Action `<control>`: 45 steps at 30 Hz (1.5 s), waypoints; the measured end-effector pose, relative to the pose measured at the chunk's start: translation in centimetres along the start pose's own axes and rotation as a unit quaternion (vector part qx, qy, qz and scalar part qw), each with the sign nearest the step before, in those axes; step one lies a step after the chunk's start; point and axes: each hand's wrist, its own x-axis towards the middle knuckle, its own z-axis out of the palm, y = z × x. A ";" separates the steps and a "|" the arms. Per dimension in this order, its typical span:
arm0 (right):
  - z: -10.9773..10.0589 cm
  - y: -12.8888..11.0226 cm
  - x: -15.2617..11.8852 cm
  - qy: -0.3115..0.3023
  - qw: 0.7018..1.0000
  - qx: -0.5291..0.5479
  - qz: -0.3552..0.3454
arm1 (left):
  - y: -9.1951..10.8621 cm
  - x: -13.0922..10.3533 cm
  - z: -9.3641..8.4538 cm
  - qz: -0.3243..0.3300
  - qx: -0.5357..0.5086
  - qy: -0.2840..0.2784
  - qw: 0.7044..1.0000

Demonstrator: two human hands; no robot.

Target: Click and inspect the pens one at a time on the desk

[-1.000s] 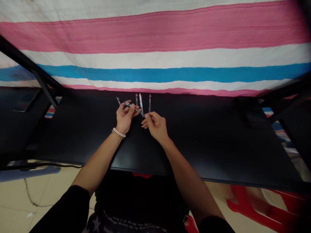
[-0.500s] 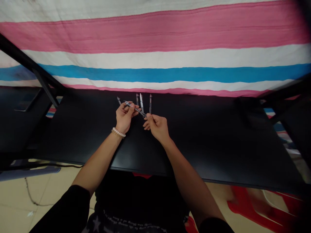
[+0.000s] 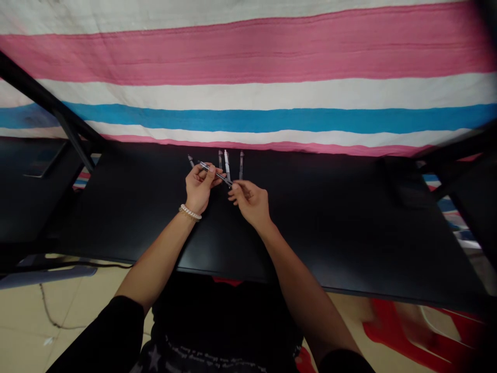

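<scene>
Between my two hands a dark pen [image 3: 220, 176] slants down to the right above the black table. My left hand [image 3: 200, 185], with a coiled band at its wrist, is closed on the pen's upper part. My right hand [image 3: 250, 201] pinches the lower end, and its fingertips hide what exactly they grip there. Just beyond my hands a white pen [image 3: 227, 163] lies between two dark pens, one on the left [image 3: 220, 158] and one on the right [image 3: 241, 163]. Another dark pen [image 3: 190, 160] is partly hidden behind my left hand.
The black table [image 3: 349, 223] spans the view, with a striped cloth [image 3: 248, 96] along its far side. Dark metal bars [image 3: 73, 132] slope at the left. A flat dark device [image 3: 45, 160] lies far left. A red plastic stool [image 3: 399, 336] stands at lower right.
My right fingers have shifted slightly at the pen's lower end. My left hand keeps its hold, and the pens on the table lie as before.
</scene>
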 end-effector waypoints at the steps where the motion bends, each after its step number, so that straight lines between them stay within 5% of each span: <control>1: 0.0 0.0 0.0 0.002 1.000 0.001 -0.004 | 0.0 0.0 0.0 0.002 -0.002 0.000 1.000; 14: -0.2 -0.6 -0.1 -0.011 1.000 0.002 -0.022 | 0.1 -0.2 0.0 -0.001 -0.001 -0.017 1.000; 20: -0.3 -0.7 -0.1 -0.066 0.998 -0.016 -0.013 | 0.9 -0.4 0.4 -0.050 -0.060 -0.058 0.995; 26: -0.2 -0.4 0.5 0.068 0.994 -0.069 -0.056 | 4.2 0.2 -0.5 -0.120 -0.237 -0.047 0.963; 30: -1.0 -0.2 1.1 0.123 0.990 -0.057 -0.034 | 6.1 0.6 -2.3 -0.113 -0.257 0.006 0.960; 36: -1.5 0.1 1.3 0.110 0.979 -0.159 -0.064 | 7.3 1.1 -3.3 -0.080 -0.244 0.068 0.964; 41: -1.6 1.1 1.3 0.065 0.925 -0.349 -0.136 | 6.3 2.4 -3.2 -0.041 -0.095 0.180 0.978; 45: -1.7 1.6 1.5 0.023 0.904 -0.403 -0.144 | 4.0 3.3 -3.5 0.005 0.092 0.260 0.961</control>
